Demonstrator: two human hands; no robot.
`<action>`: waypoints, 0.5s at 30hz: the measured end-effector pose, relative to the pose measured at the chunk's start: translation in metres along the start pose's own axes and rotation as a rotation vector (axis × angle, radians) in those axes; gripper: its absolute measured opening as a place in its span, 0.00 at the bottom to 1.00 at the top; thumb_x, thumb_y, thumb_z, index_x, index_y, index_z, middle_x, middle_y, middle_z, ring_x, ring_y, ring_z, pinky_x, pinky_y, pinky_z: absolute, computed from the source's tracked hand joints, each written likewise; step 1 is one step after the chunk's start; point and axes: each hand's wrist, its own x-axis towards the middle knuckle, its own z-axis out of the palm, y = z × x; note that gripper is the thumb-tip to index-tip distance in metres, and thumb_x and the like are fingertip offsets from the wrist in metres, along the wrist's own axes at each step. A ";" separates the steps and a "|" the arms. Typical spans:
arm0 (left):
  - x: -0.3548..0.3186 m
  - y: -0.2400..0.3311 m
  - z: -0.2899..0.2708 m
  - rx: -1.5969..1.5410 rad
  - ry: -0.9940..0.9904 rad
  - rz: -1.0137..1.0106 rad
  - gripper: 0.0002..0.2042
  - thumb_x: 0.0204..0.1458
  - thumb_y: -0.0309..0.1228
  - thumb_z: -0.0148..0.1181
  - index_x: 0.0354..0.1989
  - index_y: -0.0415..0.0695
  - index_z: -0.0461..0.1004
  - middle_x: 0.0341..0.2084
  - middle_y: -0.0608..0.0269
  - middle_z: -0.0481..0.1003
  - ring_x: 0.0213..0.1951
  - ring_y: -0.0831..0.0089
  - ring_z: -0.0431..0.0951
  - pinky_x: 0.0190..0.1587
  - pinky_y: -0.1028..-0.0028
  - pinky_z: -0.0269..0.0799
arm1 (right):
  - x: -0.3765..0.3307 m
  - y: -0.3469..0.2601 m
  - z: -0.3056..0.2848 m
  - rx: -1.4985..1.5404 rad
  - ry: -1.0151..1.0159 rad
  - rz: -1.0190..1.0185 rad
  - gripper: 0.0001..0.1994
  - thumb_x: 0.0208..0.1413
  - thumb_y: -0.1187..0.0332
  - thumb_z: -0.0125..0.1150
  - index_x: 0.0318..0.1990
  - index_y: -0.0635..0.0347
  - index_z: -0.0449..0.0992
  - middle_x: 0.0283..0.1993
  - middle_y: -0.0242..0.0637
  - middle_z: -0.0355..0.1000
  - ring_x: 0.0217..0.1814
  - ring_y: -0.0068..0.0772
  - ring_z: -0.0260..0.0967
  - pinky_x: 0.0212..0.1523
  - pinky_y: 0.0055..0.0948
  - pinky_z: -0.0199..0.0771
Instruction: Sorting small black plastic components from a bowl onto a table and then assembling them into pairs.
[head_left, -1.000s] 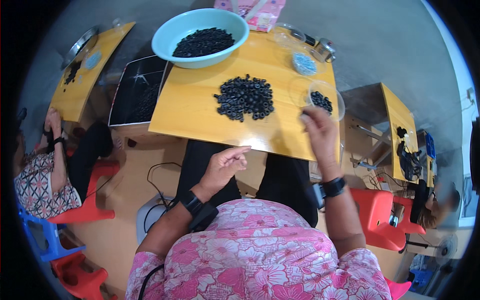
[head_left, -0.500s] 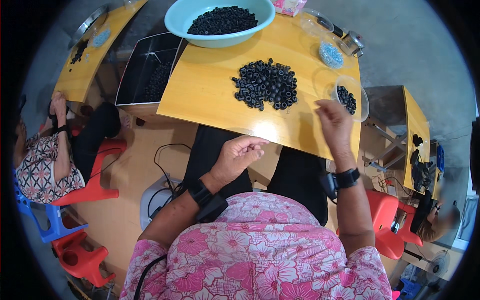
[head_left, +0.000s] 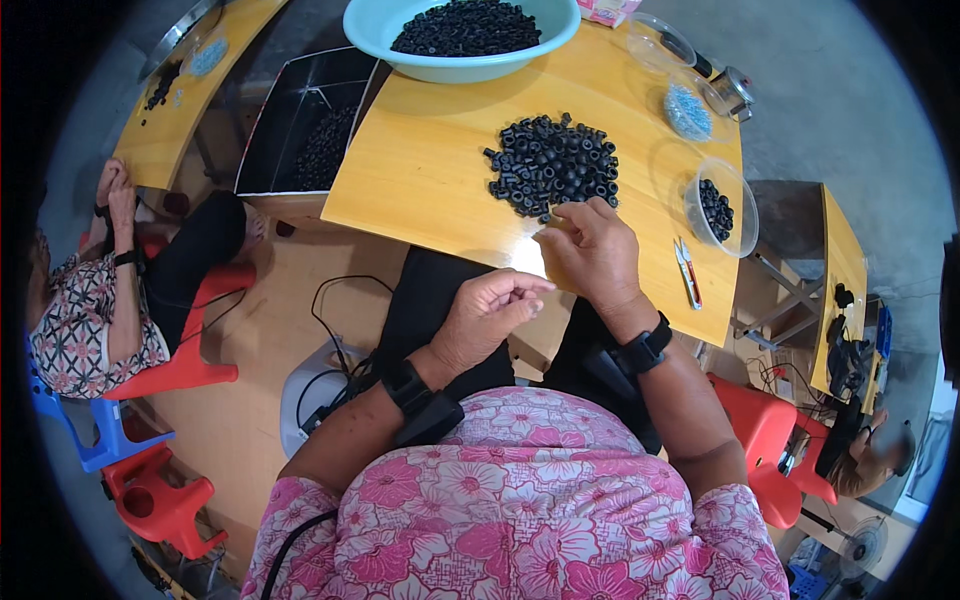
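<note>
A heap of small black ring-shaped parts [head_left: 555,160] lies on the yellow table. At its near edge is my right hand [head_left: 600,255], reaching in with thumb and forefinger apart beside the closest pieces. My left hand [head_left: 480,315] is held over my lap just off the table's front edge, its fingers curled and the thumb against them. Whatever it may hold is too small or hidden to make out. To the right, a clear round tub [head_left: 747,218] contains more black rings [head_left: 716,210]. Thread snips [head_left: 688,272] with red on the handle lie in front of it.
A light-blue basin [head_left: 460,70] full of black pieces stands at the back. Further right are a tub of pale blue bits [head_left: 688,112] and a metal cup [head_left: 733,92]. Left of the table is a black-lined box [head_left: 280,130]. Another person [head_left: 100,310] sits at the far left.
My right hand has moved left from beside the clear tub to the heap's near edge, uncovering the snips. The left hand stays near its place, fingers more curled. The view has shifted slightly.
</note>
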 end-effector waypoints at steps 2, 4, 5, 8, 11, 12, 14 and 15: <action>0.000 0.001 0.000 -0.003 0.008 0.011 0.11 0.57 0.24 0.58 0.48 0.38 0.77 0.36 0.68 0.77 0.38 0.84 0.74 0.44 0.81 0.71 | 0.003 -0.005 0.002 -0.049 -0.001 -0.004 0.10 0.47 0.62 0.68 0.33 0.55 0.78 0.30 0.40 0.71 0.32 0.46 0.73 0.32 0.40 0.74; 0.000 0.001 -0.001 0.008 0.015 0.005 0.11 0.57 0.24 0.58 0.48 0.38 0.78 0.35 0.68 0.77 0.37 0.84 0.74 0.44 0.81 0.71 | 0.005 -0.008 0.005 -0.097 -0.002 -0.010 0.10 0.47 0.61 0.68 0.32 0.55 0.77 0.30 0.40 0.71 0.32 0.47 0.73 0.31 0.41 0.74; 0.000 0.001 -0.001 0.020 0.020 0.000 0.11 0.57 0.25 0.58 0.48 0.38 0.78 0.35 0.69 0.77 0.37 0.84 0.74 0.43 0.81 0.71 | 0.006 -0.009 0.006 -0.139 -0.002 -0.019 0.09 0.48 0.61 0.67 0.31 0.55 0.77 0.30 0.40 0.71 0.31 0.47 0.73 0.31 0.41 0.74; 0.000 0.001 0.000 -0.001 0.019 -0.005 0.11 0.57 0.25 0.58 0.48 0.38 0.78 0.35 0.69 0.77 0.36 0.84 0.74 0.43 0.81 0.71 | 0.007 -0.010 0.009 -0.173 0.006 -0.023 0.08 0.49 0.62 0.66 0.30 0.56 0.77 0.30 0.41 0.72 0.31 0.48 0.73 0.30 0.43 0.73; 0.001 0.002 -0.001 0.009 -0.004 -0.019 0.11 0.57 0.23 0.58 0.48 0.38 0.77 0.36 0.68 0.77 0.38 0.84 0.74 0.44 0.81 0.71 | 0.005 -0.009 0.007 -0.143 0.014 -0.012 0.07 0.49 0.64 0.64 0.30 0.56 0.78 0.30 0.42 0.72 0.31 0.49 0.73 0.31 0.43 0.73; 0.000 0.000 -0.002 0.008 -0.005 -0.017 0.11 0.57 0.23 0.58 0.48 0.38 0.77 0.36 0.68 0.77 0.38 0.84 0.74 0.44 0.81 0.71 | 0.003 -0.009 0.007 -0.118 0.009 -0.009 0.06 0.49 0.65 0.63 0.29 0.57 0.78 0.30 0.43 0.72 0.31 0.49 0.73 0.31 0.43 0.73; -0.001 -0.007 -0.004 -0.003 0.002 0.023 0.11 0.57 0.21 0.58 0.48 0.37 0.77 0.38 0.66 0.77 0.41 0.82 0.75 0.47 0.80 0.71 | -0.004 -0.010 0.003 -0.040 -0.031 0.012 0.06 0.49 0.66 0.62 0.30 0.58 0.78 0.30 0.43 0.73 0.31 0.49 0.73 0.31 0.42 0.74; -0.002 -0.009 -0.005 -0.006 -0.005 0.025 0.11 0.57 0.21 0.58 0.48 0.37 0.77 0.38 0.66 0.77 0.41 0.82 0.75 0.47 0.80 0.71 | -0.009 -0.011 -0.001 0.036 -0.070 0.036 0.06 0.48 0.67 0.61 0.30 0.58 0.79 0.30 0.44 0.74 0.32 0.49 0.74 0.32 0.42 0.74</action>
